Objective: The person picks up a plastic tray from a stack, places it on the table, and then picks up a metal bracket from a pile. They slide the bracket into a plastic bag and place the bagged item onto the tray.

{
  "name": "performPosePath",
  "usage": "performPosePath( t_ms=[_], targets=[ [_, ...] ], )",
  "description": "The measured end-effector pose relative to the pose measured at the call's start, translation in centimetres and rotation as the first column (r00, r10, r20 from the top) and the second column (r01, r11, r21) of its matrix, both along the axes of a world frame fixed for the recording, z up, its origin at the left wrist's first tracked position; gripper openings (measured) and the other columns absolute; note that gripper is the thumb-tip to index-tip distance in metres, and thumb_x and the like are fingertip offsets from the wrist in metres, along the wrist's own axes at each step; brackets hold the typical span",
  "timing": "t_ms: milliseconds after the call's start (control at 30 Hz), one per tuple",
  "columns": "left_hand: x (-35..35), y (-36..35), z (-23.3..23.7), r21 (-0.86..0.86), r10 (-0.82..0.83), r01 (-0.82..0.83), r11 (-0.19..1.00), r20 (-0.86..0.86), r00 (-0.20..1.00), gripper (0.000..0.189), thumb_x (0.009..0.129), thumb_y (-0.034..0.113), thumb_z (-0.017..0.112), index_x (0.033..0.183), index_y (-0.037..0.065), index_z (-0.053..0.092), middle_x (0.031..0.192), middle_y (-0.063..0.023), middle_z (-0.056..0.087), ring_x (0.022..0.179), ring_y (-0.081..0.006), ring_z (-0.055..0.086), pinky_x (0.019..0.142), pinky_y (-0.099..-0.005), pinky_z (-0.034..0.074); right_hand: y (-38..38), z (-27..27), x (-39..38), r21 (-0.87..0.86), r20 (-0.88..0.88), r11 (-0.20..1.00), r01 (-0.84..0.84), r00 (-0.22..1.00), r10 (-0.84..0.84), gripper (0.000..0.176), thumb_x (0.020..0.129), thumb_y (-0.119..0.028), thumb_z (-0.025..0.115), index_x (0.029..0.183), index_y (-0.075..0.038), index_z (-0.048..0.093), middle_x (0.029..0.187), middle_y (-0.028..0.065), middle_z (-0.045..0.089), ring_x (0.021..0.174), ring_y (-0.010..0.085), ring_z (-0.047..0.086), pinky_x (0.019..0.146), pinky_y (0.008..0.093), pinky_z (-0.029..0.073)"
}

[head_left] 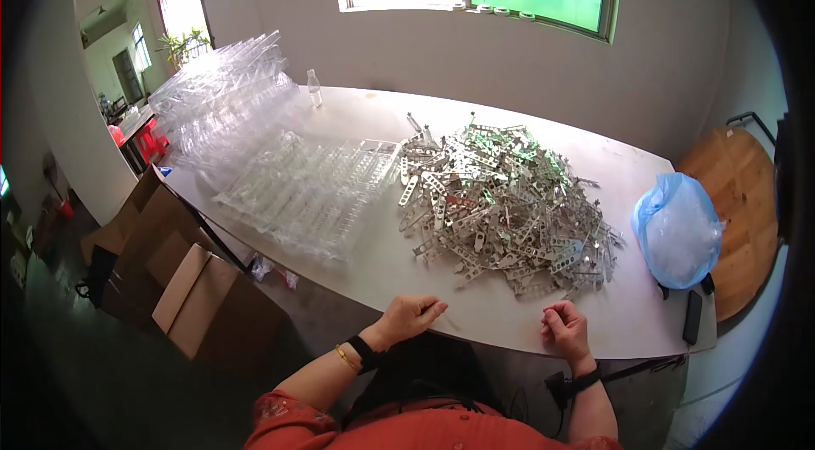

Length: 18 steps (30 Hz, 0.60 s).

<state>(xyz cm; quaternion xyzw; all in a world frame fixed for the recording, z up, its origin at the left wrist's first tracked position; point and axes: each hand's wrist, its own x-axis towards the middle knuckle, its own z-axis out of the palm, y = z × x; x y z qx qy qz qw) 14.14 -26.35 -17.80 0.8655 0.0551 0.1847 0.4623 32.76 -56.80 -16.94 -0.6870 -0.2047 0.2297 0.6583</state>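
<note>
My left hand (411, 319) is at the table's front edge, its fingers curled closed and nothing showing in them. A short way to the right, my right hand (565, 330) is also closed, thumb against the bent fingers, with no object visible in it. Beyond both hands lies a large heap of flat metal strips with holes (509, 204), apart from the fingers. To the left of the heap, clear plastic trays with rows of slots (314, 187) lie partly wrapped in thin film.
A tall stack of clear trays (225, 98) stands at the far left of the white table (484, 318). Near it is a small clear bottle (314, 89). A blue plastic bag (679, 229) and a black phone-like object (692, 318) are at the right. Cardboard boxes (204, 306) stand below left.
</note>
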Motion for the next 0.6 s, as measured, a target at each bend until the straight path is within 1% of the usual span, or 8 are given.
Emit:
performPosePath(
  t_ms=[33,167,233,267,333,400,500,600],
  targets=[
    [0.4,0.0,0.0,-0.011,0.035,-0.035,0.999,0.017,0.999,0.025,0.095,0.025,0.064,0.087,0.001,0.065,0.067,-0.0195,0.055,0.054,-0.0261,0.053,0.055,-0.0348,0.044,0.0,0.0,0.0,0.012,0.026,1.000,-0.011,1.000,0.011,0.010,0.096,-0.012,0.061,0.100,-0.003,0.061,0.080,0.0039,0.065,0.062,0.0085,0.061,0.054,0.0229,0.050],
    [1.3,0.5,-0.6,0.055,0.099,-0.101,0.993,0.038,0.994,0.027,0.095,0.026,0.064,0.087,0.000,0.067,0.063,-0.0147,0.057,0.053,-0.0185,0.054,0.054,-0.0327,0.044,0.1,0.0,0.2,0.015,0.057,1.000,-0.016,0.998,0.015,0.010,0.096,-0.012,0.062,0.099,-0.003,0.062,0.079,0.0033,0.064,0.062,0.0086,0.062,0.054,0.0228,0.050],
    [1.4,0.8,-0.7,-0.302,0.069,-0.088,0.949,-0.072,0.995,0.028,0.099,0.027,0.061,0.089,0.002,0.069,0.061,0.0028,0.052,0.056,-0.0055,0.046,0.051,-0.0248,0.039,0.1,-0.5,0.4,0.025,0.074,0.999,-0.028,0.997,0.026,0.010,0.096,-0.012,0.062,0.099,-0.003,0.062,0.078,0.0033,0.064,0.062,0.0088,0.061,0.054,0.0226,0.050],
    [1.3,0.9,-0.4,-0.295,0.110,-0.126,0.947,-0.071,0.991,0.028,0.099,0.027,0.061,0.089,0.002,0.069,0.061,0.0028,0.052,0.056,-0.0055,0.046,0.051,-0.0248,0.039,0.1,-0.7,0.5,0.027,0.086,1.000,-0.007,0.996,0.004,0.009,0.096,-0.012,0.061,0.098,-0.003,0.062,0.078,0.0033,0.064,0.061,0.0089,0.061,0.054,0.0225,0.049],
    [1.3,1.1,0.2,-0.425,0.073,-0.132,0.896,-0.151,0.986,0.027,0.099,0.027,0.060,0.089,0.003,0.069,0.062,0.0057,0.053,0.055,-0.0032,0.045,0.050,-0.0220,0.037,0.1,-1.1,0.7,0.043,0.102,0.999,-0.008,0.995,0.004,0.009,0.096,-0.012,0.061,0.098,-0.003,0.062,0.078,0.0036,0.064,0.059,0.0089,0.061,0.053,0.0224,0.049],
    [1.3,1.1,-0.2,-0.442,0.069,-0.119,0.889,-0.128,0.989,0.027,0.099,0.027,0.060,0.090,0.004,0.069,0.062,0.0055,0.053,0.055,-0.0029,0.045,0.050,-0.0217,0.037,1.1,-0.4,0.2,0.062,0.051,0.996,-0.057,0.997,0.054,0.009,0.096,-0.012,0.061,0.099,-0.003,0.061,0.077,0.0036,0.063,0.058,0.0089,0.060,0.052,0.0223,0.048],
    [1.2,1.1,-0.5,-0.448,0.038,-0.068,0.891,-0.077,0.996,0.028,0.099,0.028,0.060,0.089,0.004,0.069,0.061,0.0044,0.054,0.055,-0.0032,0.047,0.051,-0.0225,0.038,0.3,-1.4,0.8,0.078,0.134,0.997,-0.024,0.991,0.013,0.009,0.096,-0.012,0.061,0.099,-0.003,0.060,0.075,0.0034,0.062,0.058,0.0089,0.060,0.049,0.0229,0.047],
    [1.1,1.2,-0.8,-0.421,0.034,-0.044,0.906,-0.032,0.999,0.028,0.099,0.028,0.060,0.087,0.004,0.068,0.061,0.0045,0.054,0.055,-0.0032,0.047,0.051,-0.0227,0.038,0.3,-1.3,0.7,0.070,0.125,0.997,-0.026,0.992,0.017,0.009,0.097,-0.011,0.060,0.099,-0.003,0.060,0.075,0.0039,0.062,0.057,0.0088,0.059,0.048,0.0225,0.047]
  ],
)
